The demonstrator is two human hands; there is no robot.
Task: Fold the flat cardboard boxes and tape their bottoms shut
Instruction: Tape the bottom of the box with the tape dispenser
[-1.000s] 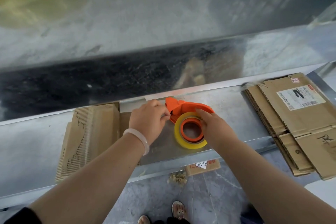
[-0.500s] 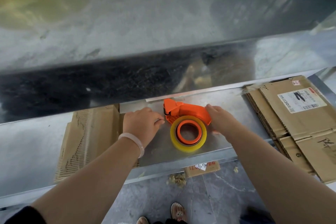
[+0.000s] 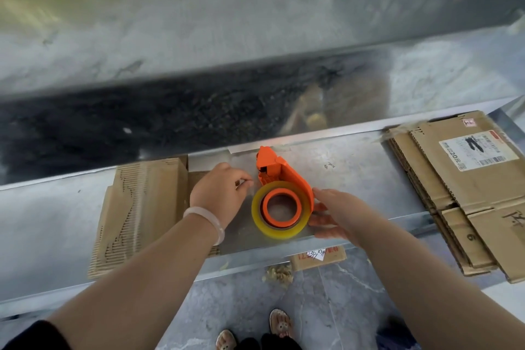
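**Dispenser (image 3: 287,176) likely light, rigid, sharp at cutter**

It lies on the table (image 3: 355,179) between stacks of flat boxes (image 3: 142,207). Your right hand (image 3: 338,213) touches it with straight fingers. Your left hand (image 3: 220,193) has curled fingers, pinching what I cannot tell. Better grip the orange body.

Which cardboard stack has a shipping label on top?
The right-hand stack, its top sheet bearing a white barcode label; the left stack shows bare corrugated card.

Left hand (image 3: 220,193) fingers curled, thumb to forefinger; right hand (image 3: 341,214) fingers straight, spread.
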